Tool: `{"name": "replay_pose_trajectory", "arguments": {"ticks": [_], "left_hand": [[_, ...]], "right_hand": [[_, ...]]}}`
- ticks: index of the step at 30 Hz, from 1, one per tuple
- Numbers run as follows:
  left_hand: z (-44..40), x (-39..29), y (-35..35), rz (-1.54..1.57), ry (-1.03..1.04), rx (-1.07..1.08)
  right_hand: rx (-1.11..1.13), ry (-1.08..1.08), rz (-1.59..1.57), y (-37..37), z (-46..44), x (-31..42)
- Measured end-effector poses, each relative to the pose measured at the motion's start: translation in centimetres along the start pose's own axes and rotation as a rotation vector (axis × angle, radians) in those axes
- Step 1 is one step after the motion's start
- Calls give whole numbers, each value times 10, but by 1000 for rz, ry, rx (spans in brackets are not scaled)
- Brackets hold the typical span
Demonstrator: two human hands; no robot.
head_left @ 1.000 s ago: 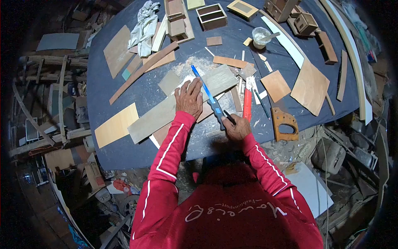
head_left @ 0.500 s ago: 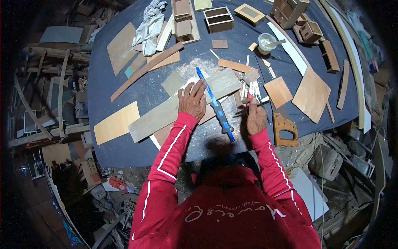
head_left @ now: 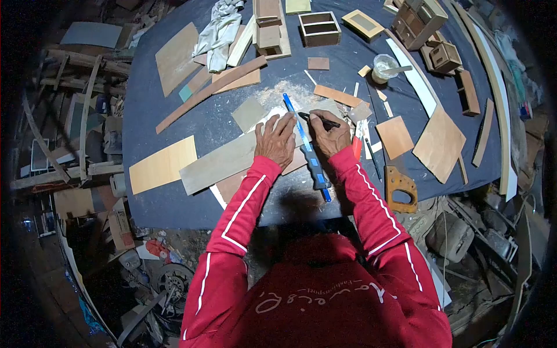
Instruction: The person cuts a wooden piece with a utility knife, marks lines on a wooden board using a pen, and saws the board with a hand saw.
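Observation:
My left hand (head_left: 275,141) lies flat with outstretched fingers on a long grey-brown wooden board (head_left: 217,164). In my right hand (head_left: 332,134) is a black pen (head_left: 323,120), held in a pinch over the board's right part; whether its tip touches the wood cannot be made out. Between my hands, a slim blue tool with a dark grip (head_left: 314,163), like a hacksaw blade in a handle, lies across the board. A red object (head_left: 357,148) sits beside my right wrist, partly hidden by the sleeve. Thin wood pieces show under the board.
A wooden-handled saw (head_left: 401,189) rests at the front edge. Wood pieces lie around, including a square piece (head_left: 394,137) and a pale panel (head_left: 163,165). Farther back are a tub with a stick (head_left: 383,70), a two-part wooden box (head_left: 320,29) and a white cloth (head_left: 219,36).
My right hand has moved left and up from beside the red object to the board, and the black pen now shows in it. My left hand stays on the board.

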State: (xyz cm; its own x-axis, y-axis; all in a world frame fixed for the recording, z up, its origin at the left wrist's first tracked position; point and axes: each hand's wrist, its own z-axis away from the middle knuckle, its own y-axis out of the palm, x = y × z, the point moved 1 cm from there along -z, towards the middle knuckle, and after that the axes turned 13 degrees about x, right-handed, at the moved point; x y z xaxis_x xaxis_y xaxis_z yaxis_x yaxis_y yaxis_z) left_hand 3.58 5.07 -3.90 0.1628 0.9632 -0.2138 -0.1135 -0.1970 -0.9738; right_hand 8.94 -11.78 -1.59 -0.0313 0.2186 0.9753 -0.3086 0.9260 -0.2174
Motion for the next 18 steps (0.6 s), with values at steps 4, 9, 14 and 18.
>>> {"name": "replay_pose_trajectory", "arguments": {"ticks": [4, 9, 14, 18], "left_hand": [[1, -2, -2, -49, 18, -62], [0, -3, -4, -49, 18, -47], [0, -2, -2, -44, 15, -57], [0, -2, -2, -48, 10, -44]], "right_hand": [[-1, 11, -15, 4, -3, -1], [-9, -27, 6, 7, -5, -2], [2, -20, 47, 7, -5, -1], [26, -26, 54, 5, -2, 2]]}}
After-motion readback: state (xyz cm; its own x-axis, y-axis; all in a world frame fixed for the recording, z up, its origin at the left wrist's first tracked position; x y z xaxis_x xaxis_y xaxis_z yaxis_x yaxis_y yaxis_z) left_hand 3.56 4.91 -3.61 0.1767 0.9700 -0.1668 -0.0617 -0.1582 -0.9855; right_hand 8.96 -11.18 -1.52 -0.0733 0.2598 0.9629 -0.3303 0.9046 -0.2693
